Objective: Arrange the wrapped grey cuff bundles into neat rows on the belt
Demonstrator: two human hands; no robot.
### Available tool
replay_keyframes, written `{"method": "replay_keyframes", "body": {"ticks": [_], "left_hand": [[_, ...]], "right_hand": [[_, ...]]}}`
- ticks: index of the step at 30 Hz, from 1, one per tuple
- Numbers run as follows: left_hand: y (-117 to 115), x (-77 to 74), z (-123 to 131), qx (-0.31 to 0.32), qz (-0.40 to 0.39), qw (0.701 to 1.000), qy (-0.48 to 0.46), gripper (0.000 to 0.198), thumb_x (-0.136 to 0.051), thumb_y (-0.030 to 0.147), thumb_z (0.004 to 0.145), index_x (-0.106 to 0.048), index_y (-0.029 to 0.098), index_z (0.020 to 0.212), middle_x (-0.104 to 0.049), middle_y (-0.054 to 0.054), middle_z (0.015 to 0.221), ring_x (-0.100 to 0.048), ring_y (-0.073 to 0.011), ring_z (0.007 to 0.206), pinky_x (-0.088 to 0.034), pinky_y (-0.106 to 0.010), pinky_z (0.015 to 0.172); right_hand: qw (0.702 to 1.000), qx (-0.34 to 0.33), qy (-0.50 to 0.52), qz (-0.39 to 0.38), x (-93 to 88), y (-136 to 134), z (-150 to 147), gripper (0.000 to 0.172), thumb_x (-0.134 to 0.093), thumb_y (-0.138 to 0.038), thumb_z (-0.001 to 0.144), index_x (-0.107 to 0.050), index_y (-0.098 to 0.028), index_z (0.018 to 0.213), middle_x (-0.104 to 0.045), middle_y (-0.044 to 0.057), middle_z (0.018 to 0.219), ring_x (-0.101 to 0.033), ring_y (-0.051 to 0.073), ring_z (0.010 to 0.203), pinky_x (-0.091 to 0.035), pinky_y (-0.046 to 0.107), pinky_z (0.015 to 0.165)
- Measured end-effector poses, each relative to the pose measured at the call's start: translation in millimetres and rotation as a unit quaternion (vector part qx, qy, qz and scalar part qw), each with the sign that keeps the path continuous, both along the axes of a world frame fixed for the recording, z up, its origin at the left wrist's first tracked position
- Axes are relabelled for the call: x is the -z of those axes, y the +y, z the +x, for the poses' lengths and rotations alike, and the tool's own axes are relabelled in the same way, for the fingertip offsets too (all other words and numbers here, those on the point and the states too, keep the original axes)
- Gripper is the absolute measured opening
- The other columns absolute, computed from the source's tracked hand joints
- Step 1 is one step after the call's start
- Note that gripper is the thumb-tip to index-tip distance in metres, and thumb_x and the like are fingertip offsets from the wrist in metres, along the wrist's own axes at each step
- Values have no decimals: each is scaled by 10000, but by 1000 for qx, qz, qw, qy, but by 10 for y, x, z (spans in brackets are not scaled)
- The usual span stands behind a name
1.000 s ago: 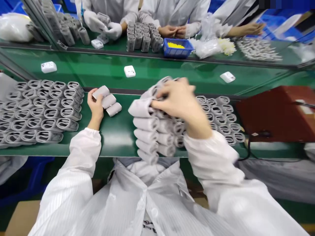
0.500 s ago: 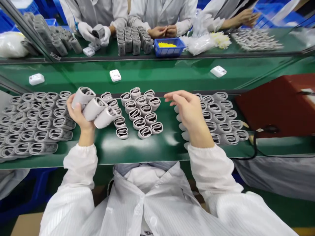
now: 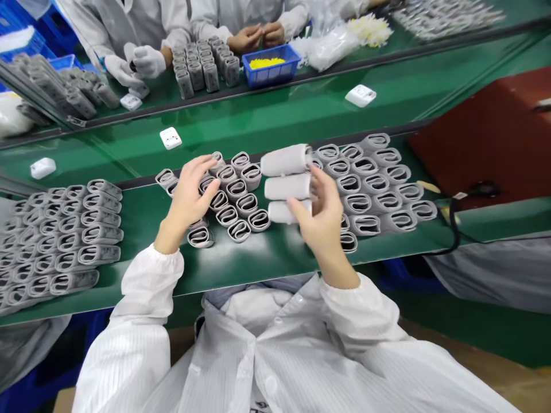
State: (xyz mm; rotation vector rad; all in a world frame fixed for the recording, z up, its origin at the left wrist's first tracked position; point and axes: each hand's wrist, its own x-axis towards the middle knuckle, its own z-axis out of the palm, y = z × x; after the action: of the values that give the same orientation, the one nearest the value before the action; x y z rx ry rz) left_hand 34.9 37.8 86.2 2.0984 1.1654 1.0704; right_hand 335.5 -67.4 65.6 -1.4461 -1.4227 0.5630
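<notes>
Three rolled grey cuffs (image 3: 286,188) lie sideways in my right hand (image 3: 321,215), stacked one beyond another, with the thumb across the nearest one. The hand is at the left edge of a block of upright rolled cuffs (image 3: 373,183) and hides part of it. My left hand (image 3: 191,192) is open, thumb and fingers apart, over the middle group of upright rolled cuffs (image 3: 236,189). Its fingertips reach the back rolls; whether they touch I cannot tell. Some rolls under this hand are hidden.
More rolled cuffs (image 3: 60,241) stand in rows at the left. White plastic units (image 3: 171,138) lie on the green ledge behind. Across it, co-workers' hands work beside a blue basket (image 3: 271,66) of yellow pieces. A dark red box (image 3: 482,143) with a black cable stands right.
The three cuffs have passed from my left hand to my right. My left hand has moved right, over the middle rolls. The view has turned and shifted.
</notes>
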Motion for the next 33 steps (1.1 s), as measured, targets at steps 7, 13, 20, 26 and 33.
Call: {"method": "replay_keyframes", "body": {"ticks": [7, 13, 20, 26, 33], "left_hand": [[221, 276, 231, 118, 17, 968, 220, 737, -759, 720, 1048, -680, 318, 1660, -476, -117, 1903, -286, -493, 1843, -117, -802, 1495], [181, 310, 273, 127, -13, 958, 257, 808, -761, 718, 1037, -616, 342, 1738, -430, -71, 1943, -252, -471, 1857, 1, -751, 1517], [-2, 200, 186, 141, 12, 926, 350, 777, -638, 688, 1118, -526, 338, 1803, -377, -67, 1969, -239, -442, 1872, -40, -740, 1528], [-53, 82, 229, 129, 14, 900, 416, 805, -540, 698, 1150, -448, 305, 1847, -331, -88, 1984, -228, -430, 1879, -96, -723, 1535], [-37, 98, 225, 124, 20, 904, 409, 870, -524, 726, 1142, -419, 240, 1856, -369, -137, 1963, -263, -443, 1868, -126, -729, 1529]], "right_hand": [[955, 29, -263, -136, 57, -173, 54, 737, -629, -338, 1015, -587, -219, 1741, -735, 196, 1602, -774, 465, 1343, -713, 632, 1068], [950, -7, -255, -181, 155, -50, -48, 831, -626, -334, 1011, -485, -140, 1807, -644, 230, 1726, -726, 499, 1443, -698, 671, 1096], [977, -16, -150, -153, 288, 53, 141, 833, -700, -328, 945, -555, -156, 1748, -616, 179, 1778, -627, 459, 1611, -532, 687, 1360], [981, -64, 104, -150, 279, 32, 217, 775, -851, -393, 831, -690, -233, 1572, -765, 143, 1586, -694, 458, 1522, -533, 682, 1352], [744, -121, 591, -288, 526, -4, 166, 430, -655, -585, 1007, -769, -250, 1251, -846, 150, 1352, -788, 300, 977, -734, 423, 705]]}}
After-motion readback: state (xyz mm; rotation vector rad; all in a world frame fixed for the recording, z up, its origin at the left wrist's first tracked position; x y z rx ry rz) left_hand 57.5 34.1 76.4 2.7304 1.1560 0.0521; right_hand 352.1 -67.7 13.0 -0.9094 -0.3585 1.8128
